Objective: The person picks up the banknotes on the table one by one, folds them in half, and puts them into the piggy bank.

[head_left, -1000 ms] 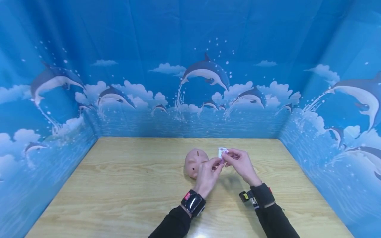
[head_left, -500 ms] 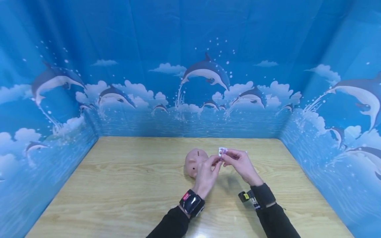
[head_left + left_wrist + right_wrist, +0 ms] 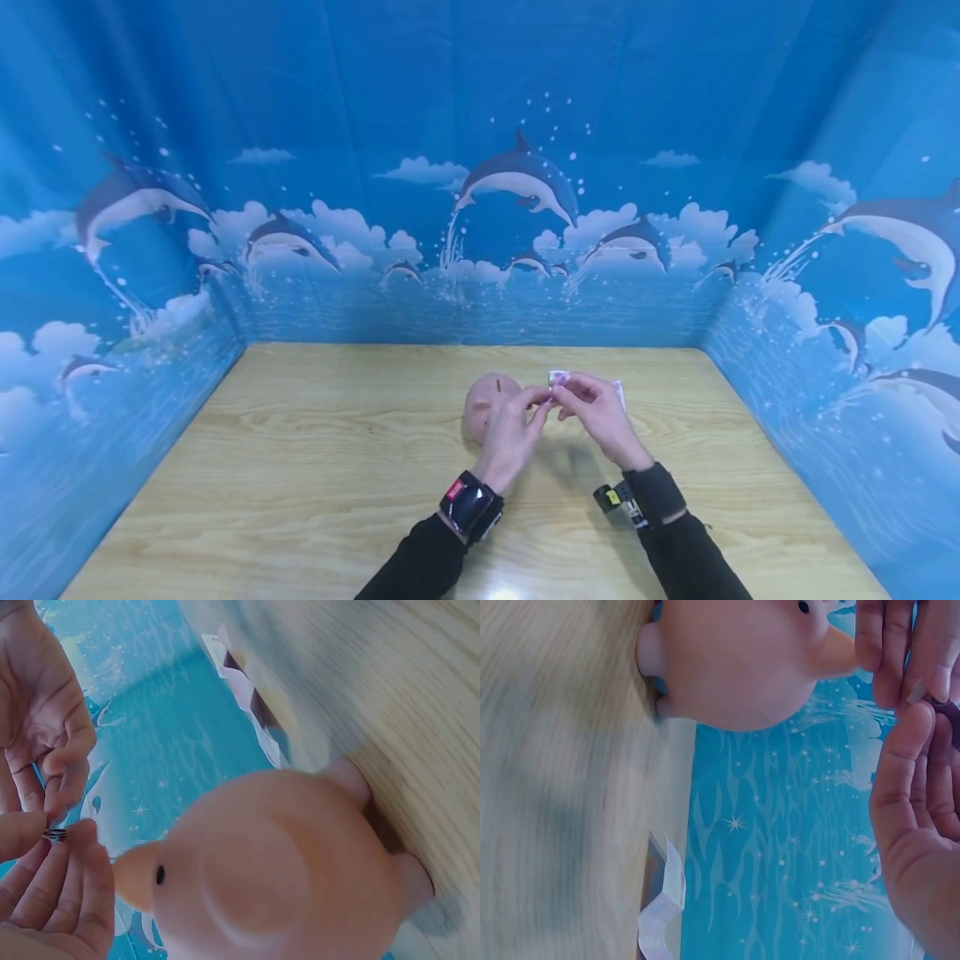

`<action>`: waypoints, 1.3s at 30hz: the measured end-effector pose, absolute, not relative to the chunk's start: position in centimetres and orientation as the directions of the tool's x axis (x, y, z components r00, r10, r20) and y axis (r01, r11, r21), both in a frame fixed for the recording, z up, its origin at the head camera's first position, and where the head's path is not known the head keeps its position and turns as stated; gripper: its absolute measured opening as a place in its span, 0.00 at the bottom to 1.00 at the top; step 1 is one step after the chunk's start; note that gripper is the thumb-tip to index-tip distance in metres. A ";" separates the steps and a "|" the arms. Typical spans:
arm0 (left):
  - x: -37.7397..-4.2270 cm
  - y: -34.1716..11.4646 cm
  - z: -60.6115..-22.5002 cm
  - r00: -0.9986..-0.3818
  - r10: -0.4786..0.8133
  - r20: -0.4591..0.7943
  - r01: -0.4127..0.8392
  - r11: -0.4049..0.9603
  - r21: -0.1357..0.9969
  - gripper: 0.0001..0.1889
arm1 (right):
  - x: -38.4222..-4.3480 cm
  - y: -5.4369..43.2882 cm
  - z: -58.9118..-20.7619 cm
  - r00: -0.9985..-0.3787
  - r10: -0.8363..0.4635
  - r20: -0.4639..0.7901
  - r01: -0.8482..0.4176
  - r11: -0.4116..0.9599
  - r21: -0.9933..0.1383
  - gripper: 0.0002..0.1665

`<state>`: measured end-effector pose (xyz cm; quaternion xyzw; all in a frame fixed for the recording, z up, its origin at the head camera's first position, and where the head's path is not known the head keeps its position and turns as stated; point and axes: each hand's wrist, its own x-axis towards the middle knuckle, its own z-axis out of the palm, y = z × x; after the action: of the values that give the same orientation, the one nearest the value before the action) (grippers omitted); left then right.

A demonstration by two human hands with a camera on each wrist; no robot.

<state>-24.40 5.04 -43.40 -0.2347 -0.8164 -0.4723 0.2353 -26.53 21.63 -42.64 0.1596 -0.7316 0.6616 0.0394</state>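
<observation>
A pink pig-shaped coin bank (image 3: pixel 480 407) with a slot on top stands on the table, partly behind my left hand (image 3: pixel 512 433). My left thumb and fingers pinch a small item, which shows a silvery and dark striped end (image 3: pixel 55 835) in the left wrist view. From the other side my right hand (image 3: pixel 603 417) pinches the same small item, seen as a dark purple piece (image 3: pixel 948 712) in the right wrist view. The fingertips of both hands meet around it and hide most of it; I cannot tell its kind.
A creased, folded white paper (image 3: pixel 619 392) lies on the wooden table (image 3: pixel 315 467) behind my right hand. Blue dolphin-print curtains (image 3: pixel 480 292) enclose the back and sides. Black wrist devices (image 3: pixel 471 506) sit on both arms.
Both hands have shifted slightly to the left, still pinching the small item. My left hand now covers more of the coin bank, and more of the paper shows beside my right hand.
</observation>
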 end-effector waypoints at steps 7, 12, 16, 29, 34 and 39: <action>-24.7 4.0 -43.4 -0.782 0.187 0.595 0.604 0.465 0.647 0.11 | -26.5 20.9 -42.9 -0.936 -0.190 0.296 -0.317 0.086 -0.945 0.17; -24.9 3.4 -43.4 -0.742 0.195 0.642 0.639 0.495 0.589 0.10 | -26.5 20.4 -43.1 -0.938 -0.185 0.295 -0.316 0.095 -0.944 0.17; -25.2 3.2 -43.4 -0.689 0.186 0.701 0.664 0.549 0.507 0.10 | -26.5 20.0 -43.1 -0.945 -0.161 0.285 -0.300 0.083 -0.950 0.18; -25.7 2.4 -43.6 -0.633 0.180 0.753 0.674 0.607 0.421 0.10 | -26.9 19.2 -43.2 -0.948 -0.148 0.282 -0.298 0.107 -0.948 0.18; -26.1 2.1 -43.8 -0.604 0.184 0.775 0.704 0.578 0.411 0.08 | -27.0 19.1 -43.2 -0.950 -0.136 0.281 -0.298 0.128 -0.946 0.15; -26.3 1.8 -43.8 -0.639 0.186 0.747 0.698 0.549 0.460 0.05 | -27.2 18.9 -43.0 -0.955 -0.119 0.273 -0.289 0.150 -0.946 0.15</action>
<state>-26.34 1.77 -43.82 -0.2703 -0.8167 -0.3903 0.3280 -27.19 18.87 -43.01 0.1350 -0.7552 0.6380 0.0666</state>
